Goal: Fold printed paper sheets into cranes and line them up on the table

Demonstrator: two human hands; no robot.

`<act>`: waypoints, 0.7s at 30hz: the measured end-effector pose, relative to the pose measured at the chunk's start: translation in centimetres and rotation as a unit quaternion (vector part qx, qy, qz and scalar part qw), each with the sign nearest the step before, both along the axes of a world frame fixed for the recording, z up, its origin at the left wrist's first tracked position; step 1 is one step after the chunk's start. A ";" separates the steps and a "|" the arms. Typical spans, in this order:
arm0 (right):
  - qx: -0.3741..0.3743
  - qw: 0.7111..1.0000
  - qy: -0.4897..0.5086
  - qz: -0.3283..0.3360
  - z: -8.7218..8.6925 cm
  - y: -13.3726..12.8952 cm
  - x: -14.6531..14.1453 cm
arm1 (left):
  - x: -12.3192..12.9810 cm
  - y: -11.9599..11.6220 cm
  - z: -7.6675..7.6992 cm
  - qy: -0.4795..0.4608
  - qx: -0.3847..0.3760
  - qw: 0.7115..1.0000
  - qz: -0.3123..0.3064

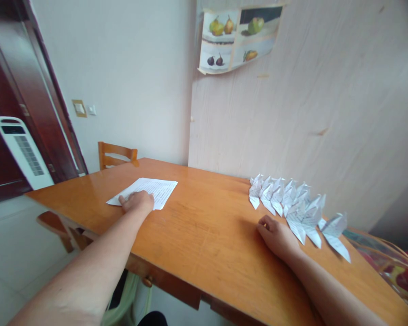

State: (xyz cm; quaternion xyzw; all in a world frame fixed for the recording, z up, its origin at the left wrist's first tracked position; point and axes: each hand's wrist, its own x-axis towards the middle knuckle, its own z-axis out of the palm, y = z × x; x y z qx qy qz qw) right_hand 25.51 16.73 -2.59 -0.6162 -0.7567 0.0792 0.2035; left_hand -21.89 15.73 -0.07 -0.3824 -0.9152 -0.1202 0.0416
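Observation:
My left hand (138, 201) reaches out to a small stack of printed paper sheets (163, 189) on the left half of the table. It rests on top of the sheets with the thumb spread apart; the fingertips are partly hidden behind the hand. On the right, my right hand (277, 235) lies on the tabletop, fingers loosely curled in and nothing visible in them. Close beside it stand several folded paper pieces (297, 201) with pointed tips, grouped in rows. One more folded piece (336, 231) is set slightly apart at the right.
The wooden table (204, 226) meets the wall at its far side, and a drawer knob (147, 281) shows at its near side. A wooden chair (117, 153) is behind the left end. A clear bag (387, 258) lies past the right edge. A white tower appliance (25, 151) stands by the door.

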 end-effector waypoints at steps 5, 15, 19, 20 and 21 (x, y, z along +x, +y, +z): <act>-0.002 1.000 0.002 0.003 -0.2 0.1 0.3 | 0.1 0.1 -0.1 0.009 -0.002 1.000 0.007; -0.011 1.000 -0.002 0.017 -0.3 0.2 0.6 | 0.5 0.0 -0.3 0.013 0.010 1.000 -0.004; -0.010 1.000 -0.006 0.020 -0.3 0.2 0.6 | 0.8 -0.4 -0.1 0.011 0.014 1.000 -0.004; -0.010 1.000 -0.007 0.020 -0.3 0.2 0.6 | 0.9 -0.4 0.0 0.010 0.015 1.000 -0.004; -0.011 1.000 -0.008 0.020 -0.3 0.2 0.6 | 0.9 -0.5 0.1 0.008 0.017 1.000 -0.005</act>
